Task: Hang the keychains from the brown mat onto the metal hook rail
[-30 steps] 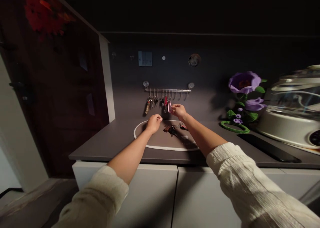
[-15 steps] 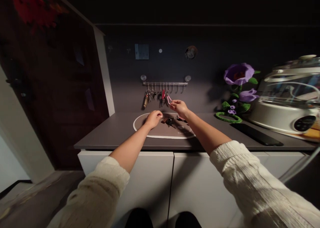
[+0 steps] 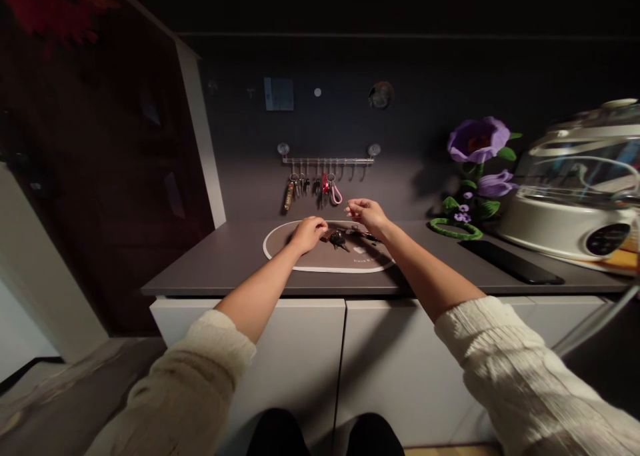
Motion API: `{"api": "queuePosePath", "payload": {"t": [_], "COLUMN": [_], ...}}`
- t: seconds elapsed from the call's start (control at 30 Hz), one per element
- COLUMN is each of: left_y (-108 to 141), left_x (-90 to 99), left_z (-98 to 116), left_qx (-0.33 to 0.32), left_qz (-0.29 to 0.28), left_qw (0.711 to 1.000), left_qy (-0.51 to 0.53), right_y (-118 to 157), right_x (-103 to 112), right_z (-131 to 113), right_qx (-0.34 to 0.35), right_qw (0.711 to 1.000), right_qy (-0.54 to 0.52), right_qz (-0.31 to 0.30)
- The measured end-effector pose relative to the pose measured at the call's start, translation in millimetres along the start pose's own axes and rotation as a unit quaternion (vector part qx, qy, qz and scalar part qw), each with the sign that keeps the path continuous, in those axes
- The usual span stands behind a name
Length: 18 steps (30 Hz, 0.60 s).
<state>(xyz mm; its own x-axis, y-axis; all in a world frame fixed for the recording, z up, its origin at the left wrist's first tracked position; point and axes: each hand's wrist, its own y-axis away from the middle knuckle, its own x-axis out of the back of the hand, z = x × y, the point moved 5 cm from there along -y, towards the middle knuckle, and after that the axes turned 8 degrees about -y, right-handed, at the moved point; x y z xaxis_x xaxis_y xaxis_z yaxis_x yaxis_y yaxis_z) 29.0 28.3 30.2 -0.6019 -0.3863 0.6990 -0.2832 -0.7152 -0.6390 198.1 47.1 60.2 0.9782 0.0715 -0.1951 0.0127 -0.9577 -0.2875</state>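
A pink loop strap [image 3: 337,195] now hangs from the clear hook rack [image 3: 327,161] on the wall. Just right of and below it, apart from the strap, is my right hand [image 3: 369,217], its fingers loosely bent and parted with nothing visible in them. My left hand [image 3: 308,233] rests low over the oval brown mat [image 3: 277,253]. Its fingers are drawn together beside a dark bunch of keys [image 3: 339,239]; whatever they pinch is hidden. More keys [image 3: 369,235] lie on the mat beneath my right hand, partly covered by it.
Several key sets, one with a brown tag [image 3: 289,195] and one with a red piece [image 3: 325,184], hang along the rack. To the right stand purple fabric flowers [image 3: 479,143], a black phone [image 3: 510,263] and a white appliance [image 3: 555,223]. A dark door [image 3: 115,176] is at left.
My right hand has let go of the pink strap and drawn back to the right. The strap hangs free on the rack. My left hand has stayed about where it was.
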Motion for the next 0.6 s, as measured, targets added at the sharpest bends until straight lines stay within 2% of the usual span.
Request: {"api": "queuePosePath", "payload": {"t": [0.2, 0.37, 0.47, 0.6], "left_y": [-0.2, 0.8, -0.9, -2.8], "left_x": [-0.4, -2.2, -7.6, -15.4], "left_z": [11.1, 18.4, 18.6, 17.4], "left_qx": [-0.017, -0.029, -0.031, -0.036], "left_qz": [-0.012, -0.027, -0.036, -0.047], "left_qw": [1.000, 0.998, 0.997, 0.994], "left_qy": [-0.019, -0.040, -0.061, -0.090], "right_y": [10.5, 14.7, 14.4, 16.7], "right_x": [5.4, 3.4, 0.5, -2.9], "right_z": [6.3, 17.5, 19.5, 15.8], "right_qx": [0.009, 0.057, 0.097, 0.151], "right_qw": [0.999, 0.990, 0.965, 0.908], "right_qy": [0.043, 0.132, 0.242, 0.391], "right_qz": [-0.003, -0.013, -0.015, -0.002]}}
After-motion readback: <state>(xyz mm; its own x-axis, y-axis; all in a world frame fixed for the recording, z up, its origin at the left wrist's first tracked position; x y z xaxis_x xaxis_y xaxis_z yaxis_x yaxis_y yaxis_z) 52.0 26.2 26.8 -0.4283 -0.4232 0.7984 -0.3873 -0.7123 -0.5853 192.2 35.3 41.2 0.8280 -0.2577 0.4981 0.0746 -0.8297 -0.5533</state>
